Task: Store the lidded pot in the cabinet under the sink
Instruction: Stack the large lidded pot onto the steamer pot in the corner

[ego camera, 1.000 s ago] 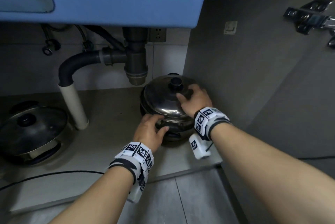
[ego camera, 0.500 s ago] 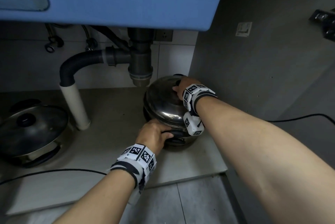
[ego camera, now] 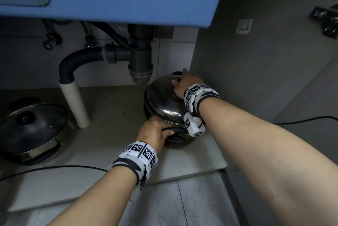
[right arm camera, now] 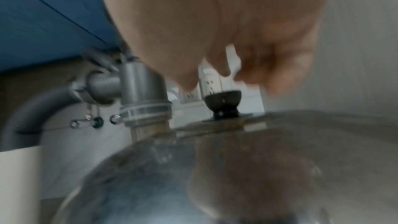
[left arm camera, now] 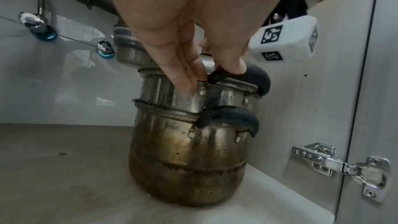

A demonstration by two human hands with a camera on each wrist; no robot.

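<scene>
A lidded steel pot (ego camera: 162, 103) stands on the cabinet floor (ego camera: 109, 125) under the sink, close to the right side wall. It is a two-tier pot (left arm camera: 185, 151) with black side handles. My left hand (ego camera: 155, 132) holds the near upper handle (left arm camera: 254, 76): my thumb sits on top and my fingers lie on the pot wall beside it. My right hand (ego camera: 184, 85) hovers over the lid, fingers loosely curled just above the black knob (right arm camera: 223, 100), apart from it. The right wrist view is blurred.
The grey drain trap (ego camera: 140, 64) hangs just left of the pot's lid. A white pipe (ego camera: 75, 103) stands further left. A second pot with a dark lid (ego camera: 31, 130) sits at far left. A black cable (ego camera: 54, 168) crosses the front edge. A door hinge (left arm camera: 344, 166) is mounted on the right wall.
My right hand slid from the lid's front rim back across the lid to above the knob. My left hand shifted from the rim down onto the near handle. The pot stays put.
</scene>
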